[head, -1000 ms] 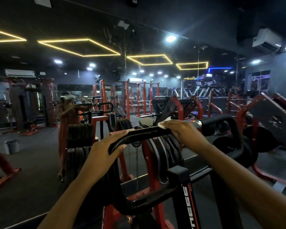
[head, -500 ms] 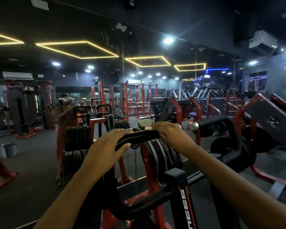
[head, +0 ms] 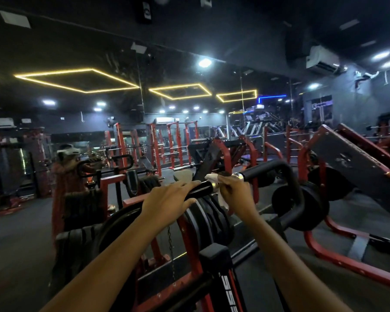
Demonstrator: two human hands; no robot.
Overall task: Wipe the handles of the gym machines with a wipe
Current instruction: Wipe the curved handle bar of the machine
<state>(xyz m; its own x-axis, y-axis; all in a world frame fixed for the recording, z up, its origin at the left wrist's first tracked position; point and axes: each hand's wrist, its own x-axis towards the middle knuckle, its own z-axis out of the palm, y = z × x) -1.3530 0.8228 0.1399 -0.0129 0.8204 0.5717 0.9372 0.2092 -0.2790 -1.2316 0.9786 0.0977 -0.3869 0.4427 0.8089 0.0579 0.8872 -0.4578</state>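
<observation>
Watcher: Rightward went the right hand (head: 234, 191) along the handle (head: 266, 171) since half a second before, baring a chrome collar (head: 214, 186) it had covered. The left hand (head: 167, 199) had crept further onto the black grip.

Asker: And how were they holding?

Watcher: The right hand was clenched round the bar with the white wipe (head: 212, 176) wrapped beneath its fingers. One corner poked out above the knuckles and a tail hung below. The left hand lay over the grip just beside it, fingers nearly straight, pressing rather than clamping.

Asker: Why split the work like that?

Watcher: My guess is that the handle sat on a moving arm, so the left hand steadied it while the right one rubbed. With the wipe wrapped right round, one stroke could clean the whole girth.

Asker: How much was left?

Watcher: The straight stretch by the collars was being done. The curved loop further right lay beyond the wipe and, I'd judge, came next.

Asker: What was behind?

Watcher: Weight plates (head: 203, 218) were stacked just under the bar. Past them, a mirrored wall showed a person in a white headset (head: 65, 176) at a similar handle, presumably the reflection. Red racks (head: 153, 143) and yellow ceiling strips (head: 77, 81) were farthest.
</observation>
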